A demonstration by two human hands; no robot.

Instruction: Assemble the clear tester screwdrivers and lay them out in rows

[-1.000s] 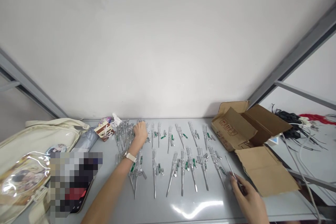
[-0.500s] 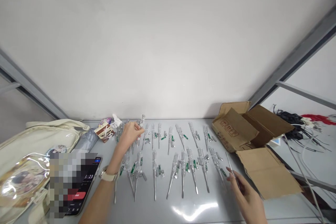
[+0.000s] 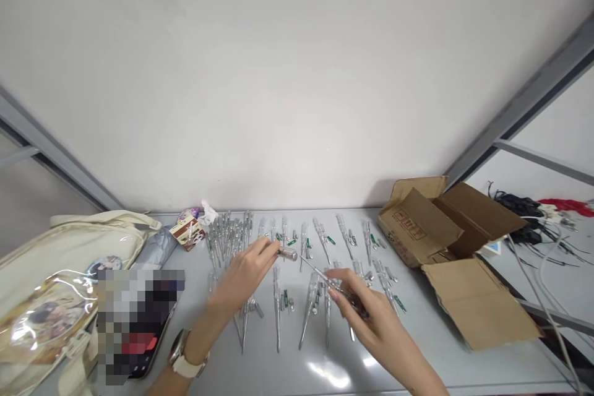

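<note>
Head view: left hand (image 3: 244, 278) curled, pinching a silver tester part (image 3: 288, 253); right hand (image 3: 366, 309) nearly closed on a clear tester screwdriver (image 3: 325, 278), above rows of like testers (image 3: 277, 315) on the grey table (image 3: 445, 346); beside them, an open cardboard box (image 3: 417, 229), contents hidden behind its flaps; at far left, a cream tote bag (image 3: 69, 260) with a round badge (image 3: 103, 265) behind clear plastic

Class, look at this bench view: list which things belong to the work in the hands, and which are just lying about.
Part of the work: left hand with silver metal cap; right hand with thin steel-shafted tester; rows of clear plastic tester screwdrivers; small green clips.

Lying about: cream tote bag; brown cardboard box; black cables.
</note>
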